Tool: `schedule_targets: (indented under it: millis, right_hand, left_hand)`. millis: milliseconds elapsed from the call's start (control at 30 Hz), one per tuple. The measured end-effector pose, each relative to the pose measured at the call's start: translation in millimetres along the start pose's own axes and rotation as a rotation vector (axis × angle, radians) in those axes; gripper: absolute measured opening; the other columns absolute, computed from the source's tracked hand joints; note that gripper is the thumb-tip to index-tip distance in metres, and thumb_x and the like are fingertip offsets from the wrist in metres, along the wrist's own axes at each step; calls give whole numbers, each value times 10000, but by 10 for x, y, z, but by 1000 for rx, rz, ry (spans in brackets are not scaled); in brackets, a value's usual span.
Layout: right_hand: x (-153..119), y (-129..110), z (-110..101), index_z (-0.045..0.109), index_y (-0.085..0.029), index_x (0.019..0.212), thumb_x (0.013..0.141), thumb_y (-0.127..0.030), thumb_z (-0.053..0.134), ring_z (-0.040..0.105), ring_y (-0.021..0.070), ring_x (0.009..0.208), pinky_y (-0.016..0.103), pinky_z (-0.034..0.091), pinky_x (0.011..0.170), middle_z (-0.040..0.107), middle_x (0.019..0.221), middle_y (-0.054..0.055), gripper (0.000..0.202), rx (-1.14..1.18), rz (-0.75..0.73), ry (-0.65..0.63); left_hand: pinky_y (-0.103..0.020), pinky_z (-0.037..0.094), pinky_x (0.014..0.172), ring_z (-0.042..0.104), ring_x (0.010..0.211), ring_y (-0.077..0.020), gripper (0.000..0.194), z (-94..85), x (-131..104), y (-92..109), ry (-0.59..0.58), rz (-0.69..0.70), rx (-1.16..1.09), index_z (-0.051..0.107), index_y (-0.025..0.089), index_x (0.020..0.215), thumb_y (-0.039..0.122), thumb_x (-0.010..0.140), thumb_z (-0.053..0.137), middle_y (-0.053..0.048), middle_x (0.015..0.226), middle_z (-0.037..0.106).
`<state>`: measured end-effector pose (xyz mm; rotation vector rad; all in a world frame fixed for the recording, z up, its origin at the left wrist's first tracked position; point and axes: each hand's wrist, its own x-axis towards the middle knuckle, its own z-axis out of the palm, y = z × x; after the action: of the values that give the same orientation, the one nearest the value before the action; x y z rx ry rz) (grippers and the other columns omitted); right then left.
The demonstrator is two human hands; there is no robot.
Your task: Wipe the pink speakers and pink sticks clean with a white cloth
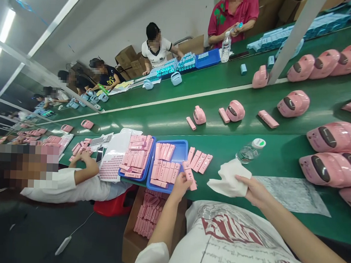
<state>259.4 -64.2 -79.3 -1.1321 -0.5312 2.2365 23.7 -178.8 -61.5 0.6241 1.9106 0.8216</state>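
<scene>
My left hand is closed around a pink rectangular plastic piece with small dark markings, held at the right edge of a blue tray. Several similar pink pieces lie in that tray, and a few more rest on the green table just beyond my hand. A crumpled white cloth is pinched in my right hand, above the table edge. Behind the cloth is a clear bottle with a white and green cap.
A second blue tray is heaped with pink pieces. Below sits a cardboard box of more. Pink car-shaped housings crowd the right; others stand on the green belt. A co-worker sits at left; others work across the line.
</scene>
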Motion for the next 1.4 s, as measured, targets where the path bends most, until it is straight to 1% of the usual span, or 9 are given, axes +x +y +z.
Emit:
schedule_targets:
  millis: [200,367,533,633,833,1000,1167,1300,1400]
  right_hand:
    - [19,-522,78,687,-169,801,700,-362,622,647,256,767,376,533,699,690,770,59,227,-584,-478,-66]
    - [-241,-921,102,703,-205,715,776,-152,427,631,169,827,259,485,685,644,1082,59,288,-1348,-904,-540]
    - [-459,-1077,270,691,-252,956,824,-135,368,618,179,951,247,499,689,607,1172,47,368,-1420,-1041,-487]
    - [-462,-1067,394,606,-239,1162,838,-194,419,620,184,963,272,504,775,651,1083,69,377,-1309,-962,-480]
    - [-350,-839,299,654,-183,1055,747,-356,570,631,195,763,291,497,656,683,883,76,363,-864,-561,-297]
    - [-331,-465,226,572,-195,1199,657,-626,610,619,269,940,388,496,756,644,1087,115,694,-304,-135,-486]
    - [-311,-404,228,618,-173,1090,651,-568,677,631,267,895,408,506,784,687,953,95,593,-315,-317,-132]
    - [-284,-933,-7,635,-158,978,776,-544,544,627,282,907,459,502,812,678,937,108,445,-576,-938,507]
    - [-130,-1238,-117,638,-159,988,799,-443,529,542,293,1100,477,387,991,623,1109,131,358,-832,-1207,555]
  left_hand:
    - [-283,491,543,648,568,-182,491,312,-210,459,-455,199,-552,447,174,954,359,596,727,-31,742,646]
    - [-229,431,405,591,443,-148,462,422,-251,694,-439,252,-643,445,178,915,336,561,696,2,678,630]
    - [-201,393,418,525,433,-89,321,428,-288,879,-268,317,-613,458,172,751,274,568,701,42,586,547]
    - [-196,359,406,482,422,-71,387,527,-312,991,-214,322,-549,496,170,849,261,557,732,53,592,541]
    - [-210,380,426,478,435,-80,456,757,-297,1069,-208,222,-530,489,164,901,273,543,749,51,590,541]
    - [-218,418,509,508,504,-83,455,802,-245,1083,-73,246,-531,503,174,897,256,533,764,51,635,526]
    - [-206,394,451,488,472,-71,418,790,-242,1106,-174,267,-518,503,170,878,286,561,748,35,669,547]
    - [-184,333,384,450,411,-58,381,660,-209,1044,-183,228,-564,499,163,865,408,639,684,38,608,541]
    - [-181,341,376,466,424,-59,433,598,-209,982,-179,162,-625,491,163,853,427,594,717,40,632,544]
